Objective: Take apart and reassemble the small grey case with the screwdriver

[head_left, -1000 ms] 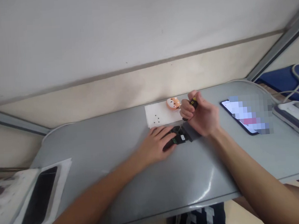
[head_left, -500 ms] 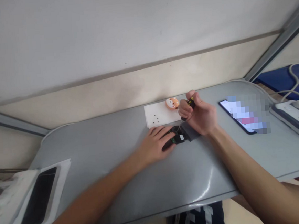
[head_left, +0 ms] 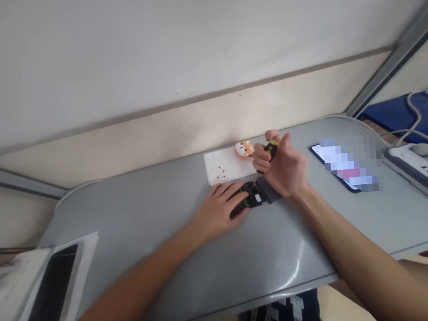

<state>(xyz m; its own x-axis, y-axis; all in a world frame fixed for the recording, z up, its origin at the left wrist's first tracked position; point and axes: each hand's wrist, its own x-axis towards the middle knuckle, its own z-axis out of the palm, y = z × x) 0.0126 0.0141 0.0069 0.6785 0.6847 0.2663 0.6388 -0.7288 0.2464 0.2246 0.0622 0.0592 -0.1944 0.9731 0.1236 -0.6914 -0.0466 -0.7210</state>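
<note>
My left hand [head_left: 223, 206] lies on a small black device [head_left: 253, 197] with a white label, its fingers wrapped over the device's left part. Above the device's right side, my right hand [head_left: 283, 165] grips a black and yellow screwdriver handle [head_left: 272, 148], thumb raised. The tool's thin shaft slants down to the device; its tip is too small to make out. A dark flat piece [head_left: 270, 190] sits at the device's right end, partly under my right hand. Several tiny dark screws [head_left: 220, 172] rest on white paper [head_left: 212, 163] behind my left hand.
An orange and white animal-faced case [head_left: 244, 149] sits on the paper's back edge. A lit phone [head_left: 342, 167] and a white power strip [head_left: 418, 169] are at the right of the grey table [head_left: 164, 278]. A dark phone [head_left: 52, 292] lies on paper at the left.
The whole view has shifted slightly. My right thumb and fingers have loosened and turned a little around the handle, showing more of its yellow end. My left hand keeps its place on the device.
</note>
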